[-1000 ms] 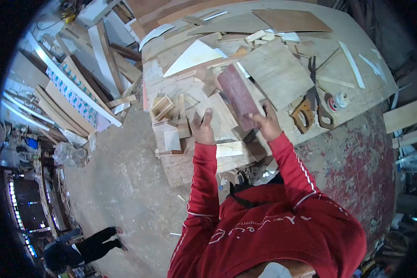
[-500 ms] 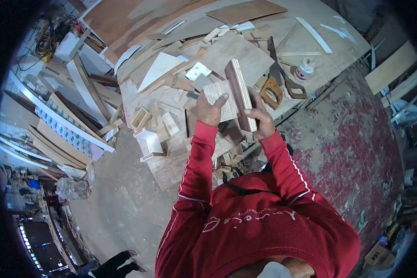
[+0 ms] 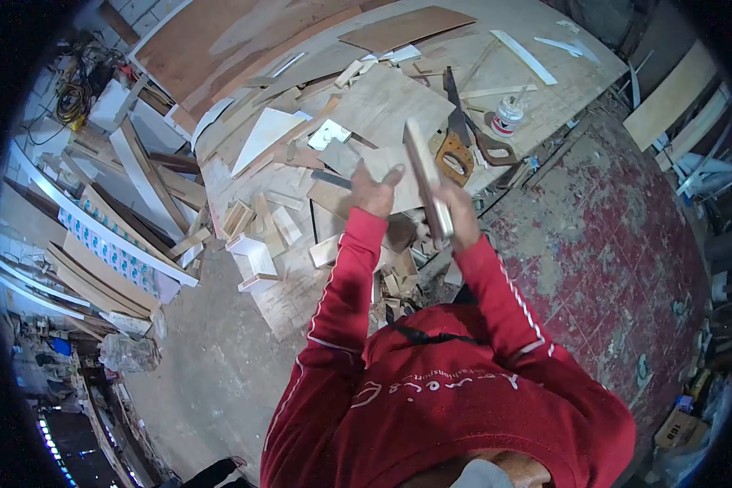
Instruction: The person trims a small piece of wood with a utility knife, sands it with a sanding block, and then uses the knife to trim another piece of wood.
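A wooden piece with a long dark face and pale layered edge stands tilted in front of me, blurred by motion. Around its lower right side my right hand is closed. A pale panel extends from it toward my left hand, whose thumb and fingers are apart at the panel's left end. Whether the left hand grips the panel is unclear. Beyond the piece lie two handsaws, one with an orange-brown handle, the other with a dark brown handle.
The worktable holds a white jar with a red label, a flat plywood sheet, a white triangular board and several wood offcuts. Long boards lean at the left. A person's dark-clothed leg shows at the bottom.
The wooden piece is now blurred and slightly more upright. My left thumb and fingers have spread apart. The whole view has shifted, with the table's contents appearing further left.
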Demonstrator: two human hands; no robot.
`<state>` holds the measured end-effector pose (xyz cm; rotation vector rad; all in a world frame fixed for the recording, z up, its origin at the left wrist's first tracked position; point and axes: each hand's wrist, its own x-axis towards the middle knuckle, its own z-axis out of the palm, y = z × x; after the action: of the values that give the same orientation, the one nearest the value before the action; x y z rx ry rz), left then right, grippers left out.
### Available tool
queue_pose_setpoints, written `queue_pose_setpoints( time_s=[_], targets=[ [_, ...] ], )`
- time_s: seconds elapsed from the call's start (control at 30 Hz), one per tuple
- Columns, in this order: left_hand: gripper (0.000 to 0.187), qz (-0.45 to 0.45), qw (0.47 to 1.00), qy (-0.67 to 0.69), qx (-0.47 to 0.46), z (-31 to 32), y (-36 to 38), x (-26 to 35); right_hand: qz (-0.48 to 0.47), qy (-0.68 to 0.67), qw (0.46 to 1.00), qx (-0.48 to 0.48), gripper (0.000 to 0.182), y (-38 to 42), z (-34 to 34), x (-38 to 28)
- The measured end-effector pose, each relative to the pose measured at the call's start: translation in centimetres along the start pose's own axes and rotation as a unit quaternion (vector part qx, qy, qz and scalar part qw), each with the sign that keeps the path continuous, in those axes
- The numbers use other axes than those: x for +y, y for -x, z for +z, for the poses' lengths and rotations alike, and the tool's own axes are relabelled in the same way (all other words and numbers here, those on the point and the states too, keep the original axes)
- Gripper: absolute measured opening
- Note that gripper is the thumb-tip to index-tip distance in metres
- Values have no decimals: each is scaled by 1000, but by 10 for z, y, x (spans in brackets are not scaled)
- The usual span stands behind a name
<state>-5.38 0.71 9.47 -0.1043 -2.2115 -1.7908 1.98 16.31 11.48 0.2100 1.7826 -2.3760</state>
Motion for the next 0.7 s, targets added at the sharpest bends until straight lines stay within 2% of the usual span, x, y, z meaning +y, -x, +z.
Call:
queue_pose_setpoints(
  time_s=[0.03, 0.07, 0.1, 0.13, 0.17, 0.2, 0.23, 0.27, 0.3, 0.4, 0.43, 0.47, 0.53, 0.57, 0.6, 0.67, 0.7],
  targets=[
    [32, 0, 999, 34, -16, 5, 1, 5, -45, 10, 999, -1, 47, -12, -7, -6],
    [30, 3, 997, 68, -29, 8, -1, 11, -48, 9, 999, 1, 47, -10, -7, -5],
    [30, -29, 990, 133, -30, 6, -10, 14, -109, 18, 994, 5, 43, -3, -3, -3],
    [30, -25, 991, 131, -29, 3, -13, 18, -171, 24, 985, 8, 40, 2, 5, -1],
    [31, -20, 989, 145, -39, 2, -15, 21, -262, 52, 961, 69, 37, 9, 13, 3],
    [31, -13, 986, 159, -52, 2, -17, 27, -268, 51, 959, 70, 37, 3, 6, -2],
    [31, -72, 989, 112, -56, 7, -6, 46, -170, 24, 984, 49, 39, -3, -6, -6],
    [32, 42, 992, 84, -81, 18, -2, 28, -69, -2, 997, 28, 40, -9, -14, -9],
    [33, 21, 991, 109, -79, 21, -3, 35, -140, 20, 990, 21, 41, -15, -14, -29],
    [33, -26, 984, 152, -90, 11, -20, 60, -183, 72, 980, 36, 39, 9, -2, -24],
    [33, -61, 978, 169, -104, 6, -23, 64, -307, 77, 943, 101, 38, 9, 9, -12],
    [33, -53, 978, 170, -106, 10, -25, 63, -315, 76, 941, 101, 38, 3, 5, -18],
    [34, 47, 993, 56, -98, 22, -10, 55, -149, -14, 988, 38, 45, 2, -3, -36],
    [35, 86, 991, 83, -60, 27, -9, 54, -162, 23, 986, 36, 45, -6, -6, -44],
    [35, 83, 991, 84, -63, 25, -12, 56, -159, 24, 986, 39, 45, -2, -5, -40],
    [31, -41, 975, 186, -113, 12, -33, 64, -225, 85, 969, 57, 39, 6, 3, -27],
    [33, -43, 977, 166, -125, 9, -34, 62, -250, 61, 962, 95, 39, 11, 14, -22]
  ],
)
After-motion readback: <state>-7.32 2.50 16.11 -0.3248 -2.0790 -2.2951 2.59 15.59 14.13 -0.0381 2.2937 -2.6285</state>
